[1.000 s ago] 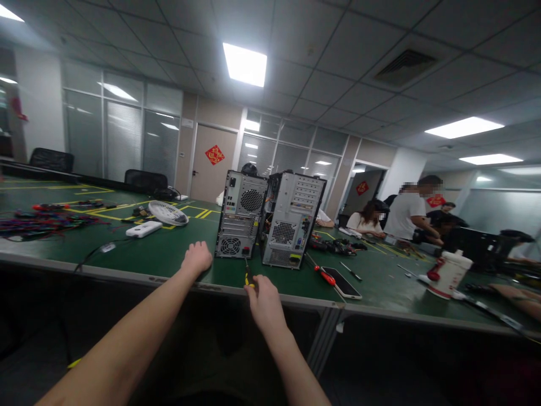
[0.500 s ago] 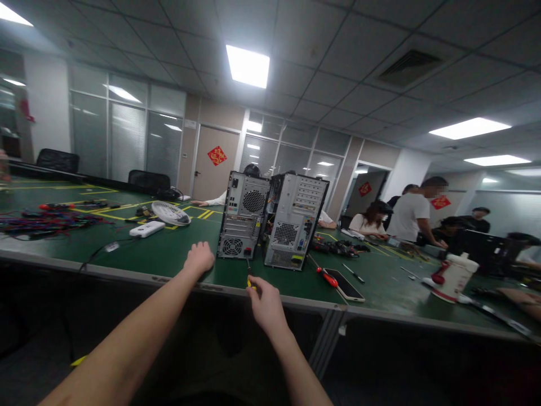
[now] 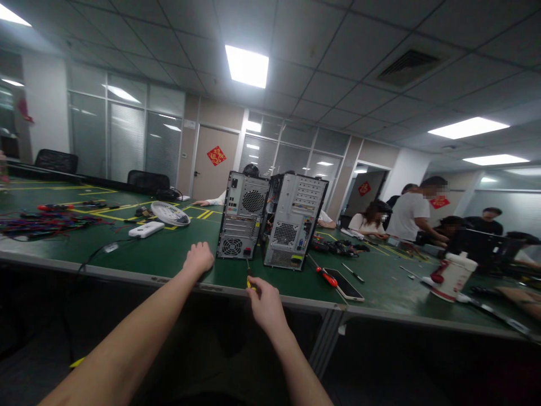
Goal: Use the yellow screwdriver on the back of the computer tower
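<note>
Two computer cases stand upright side by side on the green table, a narrower one (image 3: 242,217) on the left and a wider one (image 3: 293,223) on the right, rear panels facing me. My right hand (image 3: 264,299) pinches the yellow handle of a screwdriver (image 3: 251,283) at the table's front edge, its shaft pointing toward the foot of the left case. Left of that case, my left hand (image 3: 200,259) rests on the table with curled fingers; whether it holds anything is hidden.
Right of the cases lie a red screwdriver (image 3: 328,278), a phone (image 3: 344,285) and a white cup (image 3: 454,276). A power strip (image 3: 146,229), a round white grille (image 3: 170,213) and cables (image 3: 51,224) are at left. Other people are across the table.
Both hands and the cases stay where they were. A seated person at the far right has shifted slightly to the right.
</note>
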